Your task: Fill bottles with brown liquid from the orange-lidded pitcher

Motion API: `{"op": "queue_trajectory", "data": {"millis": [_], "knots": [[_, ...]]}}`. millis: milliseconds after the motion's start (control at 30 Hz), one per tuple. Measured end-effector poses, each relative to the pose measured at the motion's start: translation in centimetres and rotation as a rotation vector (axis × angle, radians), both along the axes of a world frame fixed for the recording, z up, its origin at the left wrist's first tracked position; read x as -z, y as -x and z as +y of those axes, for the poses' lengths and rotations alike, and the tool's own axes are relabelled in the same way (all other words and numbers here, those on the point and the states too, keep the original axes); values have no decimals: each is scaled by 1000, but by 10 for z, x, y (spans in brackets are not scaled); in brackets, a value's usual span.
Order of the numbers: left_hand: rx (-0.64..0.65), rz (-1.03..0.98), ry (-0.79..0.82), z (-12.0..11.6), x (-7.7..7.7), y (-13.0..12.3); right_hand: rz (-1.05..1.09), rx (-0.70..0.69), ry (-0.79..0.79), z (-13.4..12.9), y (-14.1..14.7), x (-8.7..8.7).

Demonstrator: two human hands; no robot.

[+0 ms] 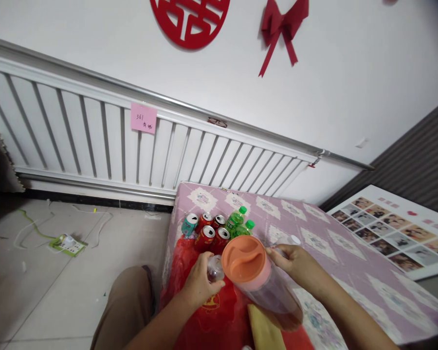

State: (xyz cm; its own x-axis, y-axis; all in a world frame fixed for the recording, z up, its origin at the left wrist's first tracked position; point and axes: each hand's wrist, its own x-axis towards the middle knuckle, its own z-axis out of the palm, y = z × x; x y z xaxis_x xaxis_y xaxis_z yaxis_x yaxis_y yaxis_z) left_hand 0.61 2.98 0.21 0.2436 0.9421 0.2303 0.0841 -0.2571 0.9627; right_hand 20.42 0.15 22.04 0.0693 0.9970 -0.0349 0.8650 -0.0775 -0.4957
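Note:
A clear pitcher (pixel 277 301) with an orange lid stands in front of me, brownish liquid inside. My left hand (pixel 200 284) is wrapped round a small clear glass (pixel 215 268), just left of the pitcher's lid. On the other side, my right hand (pixel 290 260) has its fingers closed near the pitcher's upper right side; what they grip is partly hidden, with something clear beside them. Beyond the pitcher are several opened cans, one a teal can (pixel 190 223) and the others red cans (pixel 206 235), and two green bottles (pixel 236 219).
The red cloth (pixel 182 262) and a yellow item (pixel 264 330) lie on the patterned mattress (pixel 284 209). A white radiator (pixel 113 141) runs behind. Right is a photo board (pixel 397 228); a power strip (pixel 67 244) lies on the floor.

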Motion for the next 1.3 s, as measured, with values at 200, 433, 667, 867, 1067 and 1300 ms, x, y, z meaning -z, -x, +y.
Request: {"op": "queue_trajectory", "data": {"millis": [200,433,667,867,1067,1300], "knots": [[9,-3,8,-1,-3,0,-17,-4,17,1,-3,2],[4,-19,7,-1,0,0,-14,-7,20,0,-1,1],[2,-10,2,0,-1,0,-5,1,14,1,2,-2],[3,-13,5,0,0,0,16,9,8,2,0,1],[8,0,5,-1,-1,1,13,4,2,1,0,0],[-3,-6,21,0,-2,0,14,-7,-38,1,2,-2]]}}
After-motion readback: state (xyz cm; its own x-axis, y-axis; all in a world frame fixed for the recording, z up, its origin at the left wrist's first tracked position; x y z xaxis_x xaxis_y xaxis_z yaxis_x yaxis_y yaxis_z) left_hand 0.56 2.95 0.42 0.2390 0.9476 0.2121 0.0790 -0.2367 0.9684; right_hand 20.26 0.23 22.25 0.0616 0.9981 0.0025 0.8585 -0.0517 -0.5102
